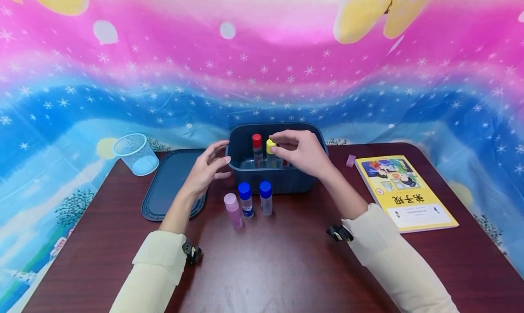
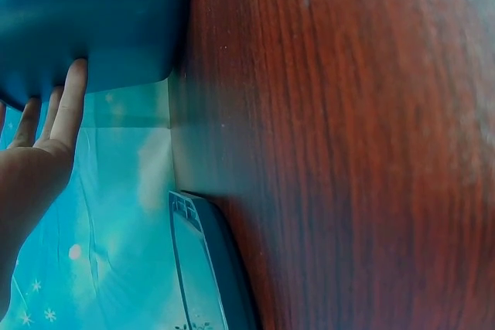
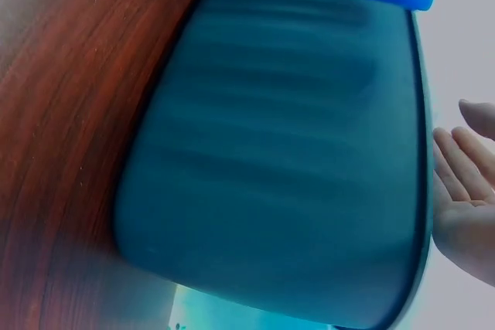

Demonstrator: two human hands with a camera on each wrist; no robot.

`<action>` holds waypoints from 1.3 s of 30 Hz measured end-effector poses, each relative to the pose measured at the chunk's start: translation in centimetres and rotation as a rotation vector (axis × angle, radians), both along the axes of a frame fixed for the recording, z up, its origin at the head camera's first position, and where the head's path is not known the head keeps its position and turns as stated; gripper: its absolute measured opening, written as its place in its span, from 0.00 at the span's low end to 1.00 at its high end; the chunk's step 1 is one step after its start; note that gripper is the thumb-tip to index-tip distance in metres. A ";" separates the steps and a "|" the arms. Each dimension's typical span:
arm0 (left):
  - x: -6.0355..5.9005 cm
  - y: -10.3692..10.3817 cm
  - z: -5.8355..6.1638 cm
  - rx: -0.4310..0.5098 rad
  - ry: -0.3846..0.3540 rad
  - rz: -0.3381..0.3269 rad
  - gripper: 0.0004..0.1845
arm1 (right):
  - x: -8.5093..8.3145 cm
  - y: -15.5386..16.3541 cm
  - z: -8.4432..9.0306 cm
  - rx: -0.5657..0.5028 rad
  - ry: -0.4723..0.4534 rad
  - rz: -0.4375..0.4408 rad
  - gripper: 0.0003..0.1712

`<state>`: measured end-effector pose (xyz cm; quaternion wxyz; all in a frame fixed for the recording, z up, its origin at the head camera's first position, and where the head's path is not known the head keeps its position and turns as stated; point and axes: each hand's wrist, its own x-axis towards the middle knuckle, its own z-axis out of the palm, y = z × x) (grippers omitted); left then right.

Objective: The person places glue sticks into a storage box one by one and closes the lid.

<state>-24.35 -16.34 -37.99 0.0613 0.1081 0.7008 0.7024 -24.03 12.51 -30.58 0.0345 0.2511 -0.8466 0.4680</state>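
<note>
In the head view my right hand point(image 1: 304, 151) reaches over the rim of a dark blue-grey plastic bin point(image 1: 282, 181). Its thumb and fingers pinch the yellow cap of a clear glue stick point(image 1: 270, 147) inside. Beside that stands a red-capped glue stick point(image 1: 257, 149); another reddish one is partly hidden under the hand. My left hand point(image 1: 206, 167) rests its extended fingers against the bin's left side, as the left wrist view shows with the fingers point(image 2: 71, 106). Before the bin stand a pink glue stick point(image 1: 233, 210) and two blue-capped ones point(image 1: 246, 200) point(image 1: 266, 199).
The bin's dark lid point(image 1: 163, 185) lies flat to the left, partly behind my left forearm. A light-blue mesh cup point(image 1: 137, 154) stands at the back left. At the right lie a yellow book point(image 1: 405, 192) and a small pink block point(image 1: 350, 160).
</note>
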 end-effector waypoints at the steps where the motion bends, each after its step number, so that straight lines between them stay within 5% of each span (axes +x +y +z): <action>1: 0.0 0.0 0.0 0.001 0.002 -0.001 0.31 | 0.3 0.0 0.0 -0.010 0.004 0.008 0.19; 20: 0.1 0.1 0.0 -0.013 0.001 0.011 0.31 | 4.5 -0.1 -1.6 -0.145 -0.102 0.248 0.20; 39: 0.2 0.1 0.1 -0.009 -0.006 0.012 0.31 | 4.6 -0.4 -4.2 0.062 -0.143 0.242 0.26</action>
